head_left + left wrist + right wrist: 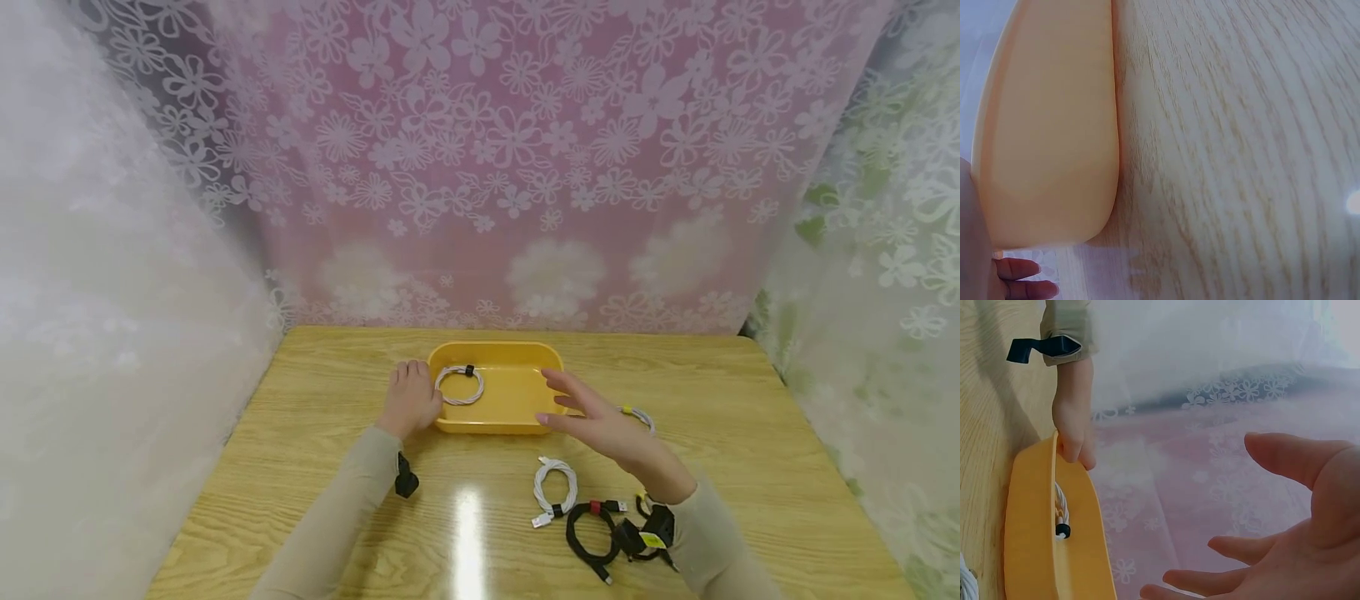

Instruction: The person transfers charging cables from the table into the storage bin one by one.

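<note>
A yellow plastic tray (517, 429) stands on the table, a coiled white cable (460, 403) with a black strap lying in its left part. My left hand (411, 402) grips the left end of the tray, its thumb over the rim, as the right wrist view also shows. At the tray's right end my right hand (600, 425) is held with fingers and thumb spread apart and nothing between them. In the right wrist view that hand (1310, 531) is apart from the tray wall (1029, 519).
Front right of the tray lie a second coiled white cable (539, 492) and a coiled black cable (572, 533) with a red strap. Another black cable (670, 562) is partly hidden by the right wrist camera. A pale cable with a yellow strap (641, 415) shows behind the right hand.
</note>
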{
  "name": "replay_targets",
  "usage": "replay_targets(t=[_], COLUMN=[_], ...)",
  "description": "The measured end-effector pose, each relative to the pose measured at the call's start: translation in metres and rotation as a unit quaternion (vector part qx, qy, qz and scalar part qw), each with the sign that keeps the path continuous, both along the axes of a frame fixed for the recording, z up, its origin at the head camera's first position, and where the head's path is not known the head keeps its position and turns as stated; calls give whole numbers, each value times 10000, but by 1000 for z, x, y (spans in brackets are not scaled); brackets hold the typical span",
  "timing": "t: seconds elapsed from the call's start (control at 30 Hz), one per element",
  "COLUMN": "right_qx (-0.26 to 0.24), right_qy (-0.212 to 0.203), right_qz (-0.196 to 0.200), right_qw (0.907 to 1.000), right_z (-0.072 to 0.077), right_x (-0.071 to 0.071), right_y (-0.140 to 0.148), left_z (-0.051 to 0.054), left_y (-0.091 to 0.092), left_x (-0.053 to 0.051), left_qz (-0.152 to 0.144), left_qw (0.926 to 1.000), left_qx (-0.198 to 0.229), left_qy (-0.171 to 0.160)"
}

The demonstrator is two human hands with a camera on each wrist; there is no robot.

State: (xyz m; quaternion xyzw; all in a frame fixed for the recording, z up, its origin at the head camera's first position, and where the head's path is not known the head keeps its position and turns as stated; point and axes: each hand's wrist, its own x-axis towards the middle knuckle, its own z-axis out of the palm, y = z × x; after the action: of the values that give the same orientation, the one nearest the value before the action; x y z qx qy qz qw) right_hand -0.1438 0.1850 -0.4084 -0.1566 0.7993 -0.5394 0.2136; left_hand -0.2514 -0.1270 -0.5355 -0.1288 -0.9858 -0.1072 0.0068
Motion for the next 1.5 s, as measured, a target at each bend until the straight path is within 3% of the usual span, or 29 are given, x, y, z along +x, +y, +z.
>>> replay_targets(t=[0.27,0.47,0.73,0.97,1.2,1.5], right_qx=[-210,-399,-444,-268,64,83], right_qy=[88,-58,-174,-248,-152,-243], right_qz=[-309,-696,-1321,-1719,-1938,-2016], right_qw=[9993,9968,9901,9844,9809,9791], right_z=[-7,-21,-47,-61,-79,-93], right_x=[17,22,19,18,14,13], right_y=[10,19,24,24,25,25], left_z=[3,4,4,4,3,3], left_y=[-1,0,0,-2,-2,-1], left_x=[1,1,1,3,4,3], left_qz=[4,-48,-25,-39,-25,27], left_qw=[10000,9999,9999,10000,9998,9999], left_qx=[-10,17,43,12,125,28], left_qy=[-28,-98,-123,-88,-162,-106])
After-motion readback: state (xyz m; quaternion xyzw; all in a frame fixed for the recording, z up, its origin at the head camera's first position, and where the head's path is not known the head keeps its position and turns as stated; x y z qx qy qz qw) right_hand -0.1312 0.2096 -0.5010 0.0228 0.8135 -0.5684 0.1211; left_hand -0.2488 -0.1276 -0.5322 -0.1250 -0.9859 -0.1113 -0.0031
